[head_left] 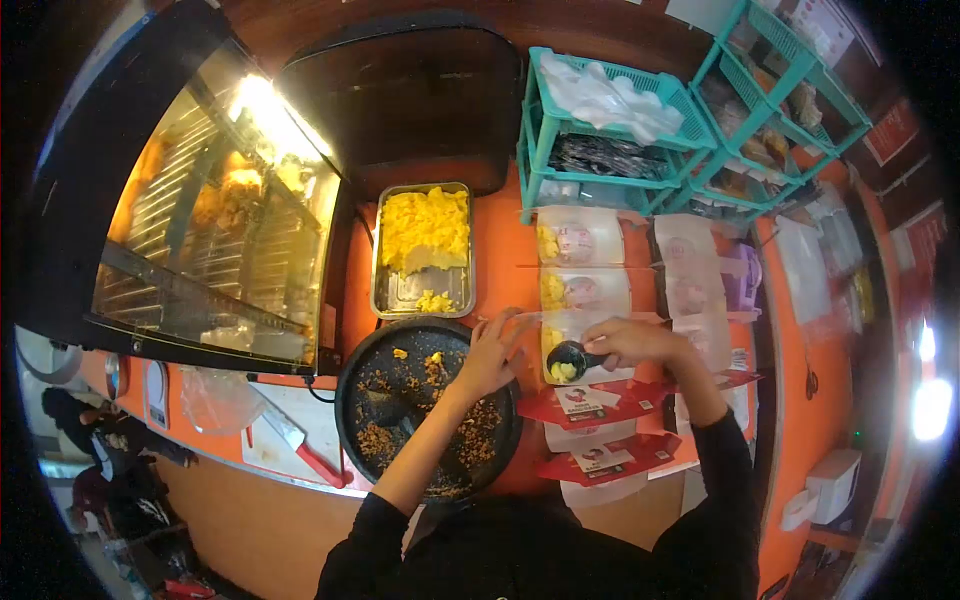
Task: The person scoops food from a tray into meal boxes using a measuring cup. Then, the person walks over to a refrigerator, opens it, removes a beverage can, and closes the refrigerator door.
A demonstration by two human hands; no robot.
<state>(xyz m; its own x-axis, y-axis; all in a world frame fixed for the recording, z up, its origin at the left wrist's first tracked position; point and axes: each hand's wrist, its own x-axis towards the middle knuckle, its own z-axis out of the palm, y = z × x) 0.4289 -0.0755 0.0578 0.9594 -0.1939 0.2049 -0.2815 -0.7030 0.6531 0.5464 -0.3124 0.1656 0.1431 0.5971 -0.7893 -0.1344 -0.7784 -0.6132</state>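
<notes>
My right hand (620, 342) grips a black serving spoon (570, 357) holding a little yellow food. The spoon is over the nearest paper-lined box (603, 322) in a row on the counter; yellow food lies along the left side of these boxes. My left hand (490, 350) is stretched out at that box's left edge, fingers apart; whether it touches the paper is unclear. Below my left forearm sits a round black pan (362, 350) with brown crumbly bits. Behind the pan, a metal tray (400, 290) holds what looks like scrambled egg (425, 225).
A lit glass display case (215, 215) stands at left. A red-handled knife (310, 455) lies on a white board (270, 455). Teal racks (540, 140) hold packaging at the back. Red printed cartons (590, 400) are at the front, and more lined boxes (690, 250) stand right.
</notes>
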